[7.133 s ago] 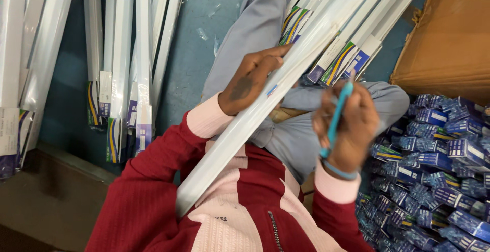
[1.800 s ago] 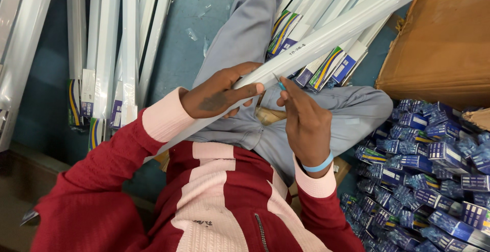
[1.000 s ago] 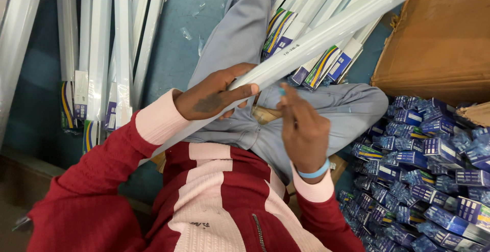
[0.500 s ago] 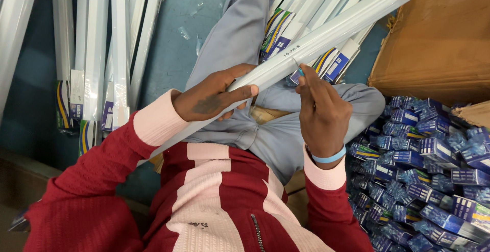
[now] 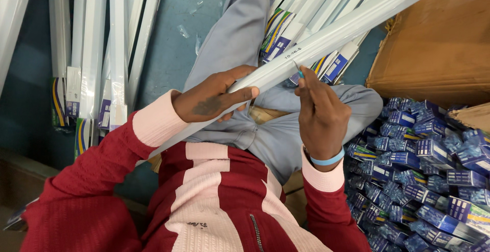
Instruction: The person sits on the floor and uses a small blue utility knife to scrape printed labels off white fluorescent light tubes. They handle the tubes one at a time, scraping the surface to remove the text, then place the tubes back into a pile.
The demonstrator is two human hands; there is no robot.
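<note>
A long white tube light (image 5: 347,27) lies slantwise across my lap, from lower left to upper right. My left hand (image 5: 214,99) grips it from above, fingers wrapped round its middle. My right hand (image 5: 319,111) holds a thin blue pen (image 5: 298,70), tip up against the tube's underside, just right of some small dark marks on the white surface. I wear a red and pink jacket, grey trousers and a light blue wristband.
More white tube lights (image 5: 102,53) with coloured end sleeves lie on the blue floor at left and at top centre (image 5: 291,22). A brown cardboard box (image 5: 439,43) stands at upper right. A heap of small blue packets (image 5: 423,180) fills the lower right.
My right hand has shifted a little to the right along the tube, and the pen tip now shows against the tube. My left hand has kept its grip.
</note>
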